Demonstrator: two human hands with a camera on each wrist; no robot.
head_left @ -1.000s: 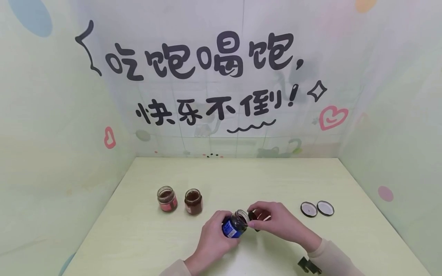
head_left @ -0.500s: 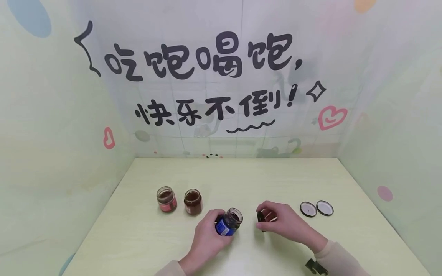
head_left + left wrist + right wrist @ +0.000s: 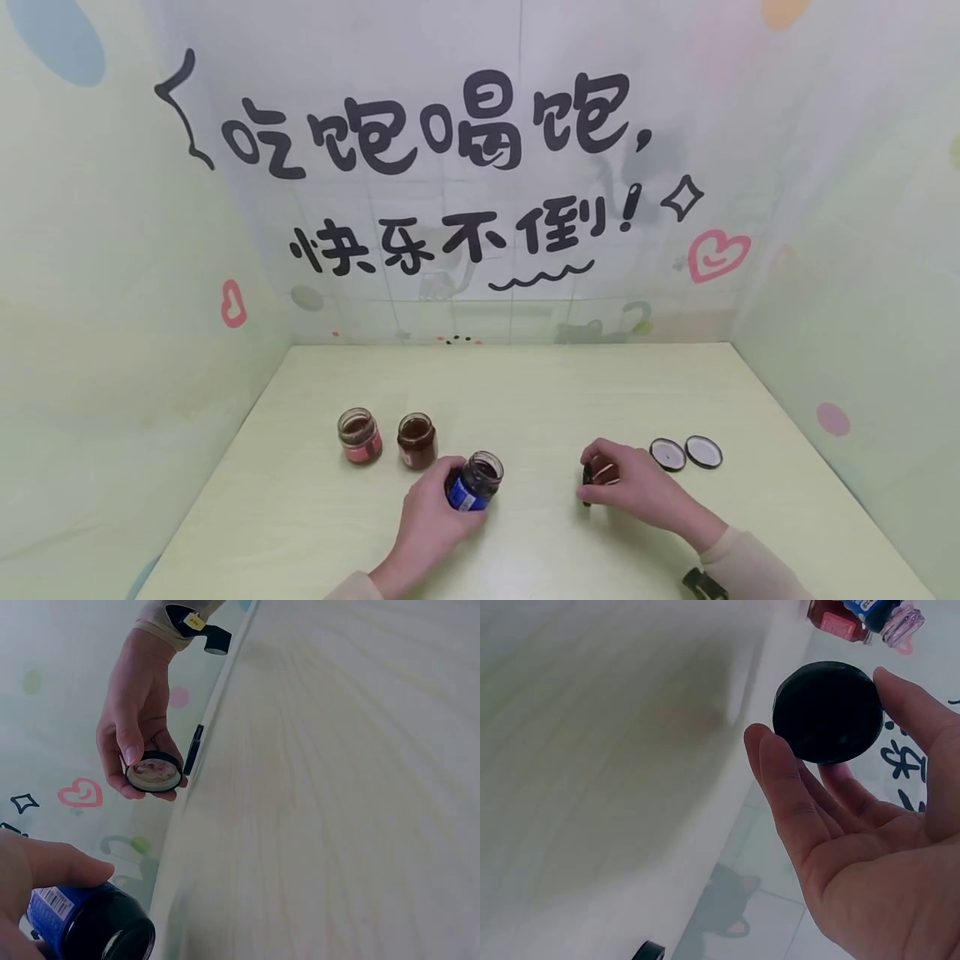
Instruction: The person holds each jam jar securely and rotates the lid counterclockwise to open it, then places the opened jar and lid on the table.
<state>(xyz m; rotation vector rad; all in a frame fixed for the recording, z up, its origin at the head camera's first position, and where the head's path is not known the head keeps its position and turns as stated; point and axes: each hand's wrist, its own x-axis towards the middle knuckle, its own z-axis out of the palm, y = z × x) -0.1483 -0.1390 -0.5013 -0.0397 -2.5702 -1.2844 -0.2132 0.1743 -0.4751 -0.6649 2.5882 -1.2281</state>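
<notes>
My left hand (image 3: 431, 512) grips a small glass jar with a blue label (image 3: 471, 487), its mouth uncovered and tilted to the right. The same blue jar (image 3: 90, 922) fills the lower left corner of the left wrist view. To the right, my right hand (image 3: 637, 492) pinches a round black lid (image 3: 829, 712) on edge between thumb and fingertips. Its pale, stained inner side shows in the left wrist view, where the lid (image 3: 154, 774) is held away from the jar. A gap of bare table lies between both hands.
Left of the blue jar stand two uncovered jars, one with a pink label (image 3: 362, 450) and one with dark red contents (image 3: 417, 454). Two lids, a left one (image 3: 667, 455) and a right one (image 3: 703, 452), lie inner side up beyond my right hand. Printed cloth walls enclose the table (image 3: 510, 383).
The lid has come away from the jar's mouth. My right hand has moved right with the lid, and my left hand has moved left with the blue jar.
</notes>
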